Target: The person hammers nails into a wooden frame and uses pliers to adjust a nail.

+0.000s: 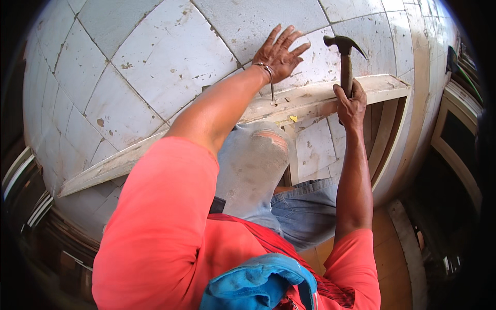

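Observation:
My right hand [352, 106] is wrapped round the wooden handle of a claw hammer [346, 64], raised with its dark metal head up above a whitish wooden frame [320, 98]. My left hand [280, 56] is open with its fingers spread, over the tiles just beyond the frame; I cannot tell whether it touches them. A metal bangle circles that wrist. Just below the wrist, a thin nail-like metal piece [273, 93] stands up from the frame's long rail. Small yellow scraps [293, 118] lie on the rail near my knee.
Worn white tiles [170, 57] with chips and stains spread across the far side. My knee [258, 150], in torn jeans, is against the frame's rail. More wooden frames [460, 124] stand at the right edge. Stacked pale strips [36, 206] are at the left edge.

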Demonstrator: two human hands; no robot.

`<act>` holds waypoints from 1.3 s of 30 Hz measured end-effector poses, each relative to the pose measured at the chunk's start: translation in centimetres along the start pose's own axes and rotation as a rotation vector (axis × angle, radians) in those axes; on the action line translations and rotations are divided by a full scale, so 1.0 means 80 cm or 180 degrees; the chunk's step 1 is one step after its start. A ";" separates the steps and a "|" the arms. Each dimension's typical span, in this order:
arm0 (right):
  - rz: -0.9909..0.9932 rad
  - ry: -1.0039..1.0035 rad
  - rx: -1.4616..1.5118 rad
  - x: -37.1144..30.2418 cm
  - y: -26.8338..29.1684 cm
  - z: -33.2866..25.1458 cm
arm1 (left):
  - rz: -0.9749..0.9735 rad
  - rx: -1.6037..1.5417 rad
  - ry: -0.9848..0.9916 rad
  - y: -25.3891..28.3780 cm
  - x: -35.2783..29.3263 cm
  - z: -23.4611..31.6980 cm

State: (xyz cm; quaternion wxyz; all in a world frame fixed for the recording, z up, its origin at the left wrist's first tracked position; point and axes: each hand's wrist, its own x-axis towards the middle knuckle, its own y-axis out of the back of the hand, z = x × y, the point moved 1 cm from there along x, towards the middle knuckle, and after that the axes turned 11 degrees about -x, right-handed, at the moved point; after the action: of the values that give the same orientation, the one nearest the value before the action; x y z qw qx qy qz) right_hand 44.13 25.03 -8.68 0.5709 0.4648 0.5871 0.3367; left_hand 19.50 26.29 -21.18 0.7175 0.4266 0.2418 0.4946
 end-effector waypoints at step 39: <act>-0.0173 -0.0354 0.0640 0.007 0.009 -0.004 | 0.0509 -0.5181 0.2868 0.080 -0.104 0.024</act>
State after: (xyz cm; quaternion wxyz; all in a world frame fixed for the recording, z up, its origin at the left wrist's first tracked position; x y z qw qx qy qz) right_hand 43.96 25.80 -8.19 0.5619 0.5216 0.5977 0.2342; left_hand 14.50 18.85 -15.37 0.5980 -0.4241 0.0463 0.6785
